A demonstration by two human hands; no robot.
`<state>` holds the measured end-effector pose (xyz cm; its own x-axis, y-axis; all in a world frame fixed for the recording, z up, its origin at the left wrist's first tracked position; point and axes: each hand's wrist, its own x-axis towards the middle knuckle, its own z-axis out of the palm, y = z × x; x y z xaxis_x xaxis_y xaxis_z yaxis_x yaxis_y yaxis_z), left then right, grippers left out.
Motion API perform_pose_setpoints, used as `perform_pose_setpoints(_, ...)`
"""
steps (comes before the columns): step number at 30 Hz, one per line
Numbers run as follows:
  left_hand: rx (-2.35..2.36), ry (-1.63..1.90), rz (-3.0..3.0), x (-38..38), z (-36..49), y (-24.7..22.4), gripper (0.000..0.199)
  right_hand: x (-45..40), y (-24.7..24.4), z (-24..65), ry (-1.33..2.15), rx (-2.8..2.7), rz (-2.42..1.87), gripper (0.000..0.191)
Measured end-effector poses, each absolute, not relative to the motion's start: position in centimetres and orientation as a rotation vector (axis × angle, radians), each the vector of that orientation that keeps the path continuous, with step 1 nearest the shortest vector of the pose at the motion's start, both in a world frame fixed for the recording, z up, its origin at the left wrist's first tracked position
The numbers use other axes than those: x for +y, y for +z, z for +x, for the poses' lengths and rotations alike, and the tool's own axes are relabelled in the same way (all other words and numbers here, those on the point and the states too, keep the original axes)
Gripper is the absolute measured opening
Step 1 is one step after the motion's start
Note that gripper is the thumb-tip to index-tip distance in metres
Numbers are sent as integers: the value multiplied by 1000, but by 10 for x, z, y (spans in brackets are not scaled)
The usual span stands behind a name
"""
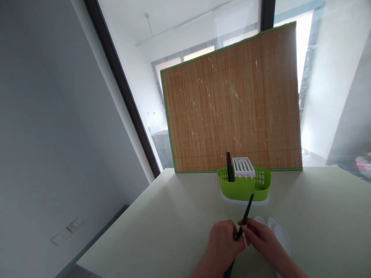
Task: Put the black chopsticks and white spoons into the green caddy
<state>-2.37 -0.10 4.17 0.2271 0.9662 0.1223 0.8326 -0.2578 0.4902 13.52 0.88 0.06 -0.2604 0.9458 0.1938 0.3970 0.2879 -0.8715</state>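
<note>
Black chopsticks (247, 212) slant upward between my hands, low in the view. My left hand (224, 241) is wrapped round their middle, and my right hand (259, 233) pinches them just above it. Beyond my hands stands a green utensil holder (242, 188) with a white base and a white slatted top. More black chopsticks (229, 166) stand upright in its left compartment. White spoons (281, 236) lie on the table beside my right hand, partly hidden by my right forearm.
The pale table (162, 216) extends to both sides. A bamboo mat (234, 104) with green edging stands upright behind the holder, in front of a glass partition. A grey wall (58, 135) with a socket plate is at the left.
</note>
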Motion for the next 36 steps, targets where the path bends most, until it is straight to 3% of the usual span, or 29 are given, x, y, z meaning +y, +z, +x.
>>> perform_pose_setpoints(5,1440,880,2076,1,-5,47,15,1,18,146,781,-1757,-1132,29)
perform_pose_setpoints(12,971,964,1775,10,-7,43,15,-7,24,153,582,-1825,-1077,19)
perform_pose_setpoints(24,974,1077,1644,0,-21,22,14,-14,26,140,650,-1912,-957,17)
perform_pose_setpoints(31,1001,1215,1601,-8,-37,22,10,-12,12,132,824,-1959,-1089,33)
perform_pose_setpoints(36,969,1264,1467,-6,-40,29,16,-6,5,126,847,-2076,-1104,9)
